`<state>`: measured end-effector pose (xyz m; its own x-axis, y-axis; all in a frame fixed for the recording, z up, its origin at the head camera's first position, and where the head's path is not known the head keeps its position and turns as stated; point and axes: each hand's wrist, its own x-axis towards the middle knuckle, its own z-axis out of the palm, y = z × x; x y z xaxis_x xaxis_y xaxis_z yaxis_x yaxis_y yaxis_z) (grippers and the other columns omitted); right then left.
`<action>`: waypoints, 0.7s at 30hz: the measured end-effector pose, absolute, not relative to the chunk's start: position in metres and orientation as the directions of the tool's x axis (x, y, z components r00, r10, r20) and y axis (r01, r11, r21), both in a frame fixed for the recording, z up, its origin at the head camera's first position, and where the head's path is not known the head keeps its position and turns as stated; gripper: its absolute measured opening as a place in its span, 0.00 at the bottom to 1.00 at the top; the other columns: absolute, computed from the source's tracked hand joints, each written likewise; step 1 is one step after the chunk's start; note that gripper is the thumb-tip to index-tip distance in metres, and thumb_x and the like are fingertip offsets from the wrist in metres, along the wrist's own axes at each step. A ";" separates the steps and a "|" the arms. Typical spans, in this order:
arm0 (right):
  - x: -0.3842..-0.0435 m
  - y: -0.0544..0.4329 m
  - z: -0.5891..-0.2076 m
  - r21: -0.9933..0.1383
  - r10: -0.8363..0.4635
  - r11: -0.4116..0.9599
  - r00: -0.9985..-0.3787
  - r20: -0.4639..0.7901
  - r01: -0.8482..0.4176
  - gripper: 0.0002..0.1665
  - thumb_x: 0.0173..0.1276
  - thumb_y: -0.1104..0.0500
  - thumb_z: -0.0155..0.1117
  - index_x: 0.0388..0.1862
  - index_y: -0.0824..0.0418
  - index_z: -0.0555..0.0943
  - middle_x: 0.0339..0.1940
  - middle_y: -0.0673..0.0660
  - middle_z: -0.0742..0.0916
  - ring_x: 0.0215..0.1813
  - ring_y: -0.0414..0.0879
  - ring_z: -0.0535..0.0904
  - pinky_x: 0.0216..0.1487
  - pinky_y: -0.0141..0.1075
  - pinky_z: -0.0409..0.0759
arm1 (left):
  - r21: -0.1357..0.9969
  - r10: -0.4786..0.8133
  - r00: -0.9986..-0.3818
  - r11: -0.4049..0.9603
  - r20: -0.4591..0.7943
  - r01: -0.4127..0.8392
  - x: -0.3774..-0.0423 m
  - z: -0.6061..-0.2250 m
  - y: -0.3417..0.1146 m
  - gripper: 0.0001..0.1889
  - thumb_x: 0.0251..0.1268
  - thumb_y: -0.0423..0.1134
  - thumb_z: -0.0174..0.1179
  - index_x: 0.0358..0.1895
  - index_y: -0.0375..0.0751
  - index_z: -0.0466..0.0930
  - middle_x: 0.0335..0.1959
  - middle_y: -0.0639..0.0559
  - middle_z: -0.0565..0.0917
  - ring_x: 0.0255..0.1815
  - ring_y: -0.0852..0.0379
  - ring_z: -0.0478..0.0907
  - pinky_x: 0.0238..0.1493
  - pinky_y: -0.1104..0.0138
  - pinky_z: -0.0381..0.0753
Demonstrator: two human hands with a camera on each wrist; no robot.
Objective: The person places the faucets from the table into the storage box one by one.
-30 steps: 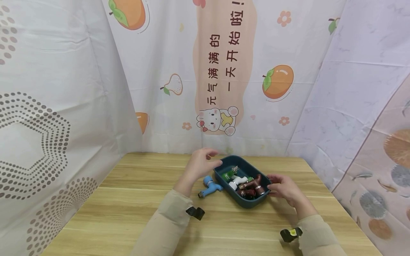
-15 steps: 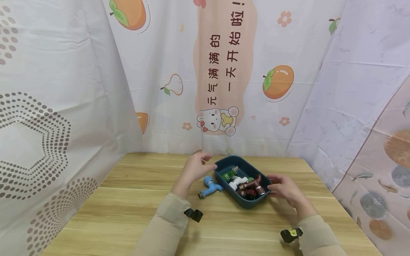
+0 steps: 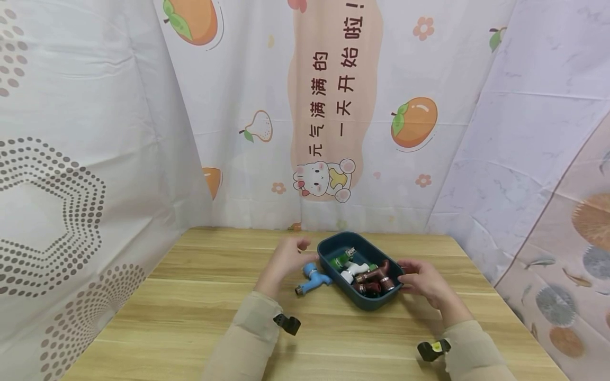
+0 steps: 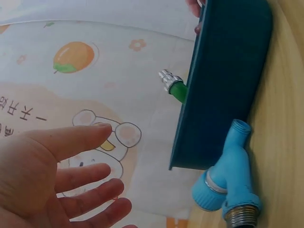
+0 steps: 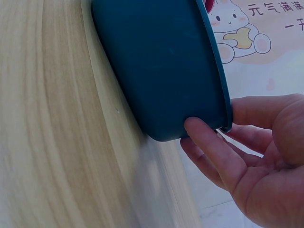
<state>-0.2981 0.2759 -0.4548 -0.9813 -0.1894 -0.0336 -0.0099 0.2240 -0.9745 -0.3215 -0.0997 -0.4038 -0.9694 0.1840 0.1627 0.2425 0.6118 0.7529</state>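
Note:
A dark teal plastic basin [image 3: 367, 302] stands at an angle on the table with several taps in it. Among them are a green tap [image 3: 341, 260], a white tap [image 3: 353, 271] and a dark brown tap [image 3: 379, 272]. My right hand [image 3: 424, 281] grips the basin's right corner; in the right wrist view its fingers [image 5: 213, 147] lie against the outer wall and rim. Left of the basin, a light blue tap [image 3: 312, 279] with a threaded metal end lies on the wood. Just above that tap hovers my left hand [image 3: 288, 257], its fingers loosely spread and holding nothing.
The wooden table [image 3: 190, 317] runs back to a printed curtain [image 3: 257, 169]. More cloth hangs along the left and right sides. Each sleeve carries a small black wrist camera [image 3: 288, 324].
My left hand has drawn away from the basin's far left corner, moving left and slightly toward me. The right hand, basin and taps stay where they were.

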 end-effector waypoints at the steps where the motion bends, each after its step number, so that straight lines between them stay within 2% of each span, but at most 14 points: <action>1: -0.298 0.276 -0.455 -0.975 -0.191 0.224 -0.981 -0.033 -0.011 0.33 0.68 0.76 0.57 0.71 0.83 0.62 0.60 0.78 0.75 0.51 0.55 0.82 0.51 0.50 0.84 | 0.754 0.186 -0.970 0.612 0.158 0.240 -0.322 -0.406 -0.100 0.24 0.62 0.47 0.73 0.59 0.41 0.84 0.56 0.42 0.83 0.54 0.45 0.80 0.53 0.52 0.81; 10: -0.298 0.277 -0.455 -0.974 -0.203 0.224 -0.979 -0.027 -0.019 0.33 0.69 0.76 0.57 0.71 0.84 0.60 0.60 0.79 0.74 0.52 0.56 0.82 0.51 0.53 0.84 | 0.767 0.177 -0.981 0.616 0.085 0.177 -0.323 -0.422 -0.103 0.25 0.62 0.46 0.73 0.59 0.39 0.83 0.57 0.40 0.83 0.58 0.45 0.79 0.59 0.50 0.78; 21: -0.298 0.276 -0.455 -0.976 -0.200 0.219 -0.979 -0.028 -0.017 0.34 0.69 0.76 0.58 0.71 0.83 0.61 0.59 0.78 0.75 0.51 0.55 0.82 0.51 0.52 0.84 | 0.758 0.183 -0.982 0.633 0.048 0.155 -0.325 -0.441 -0.106 0.25 0.63 0.43 0.72 0.61 0.38 0.82 0.57 0.41 0.83 0.58 0.44 0.79 0.59 0.50 0.78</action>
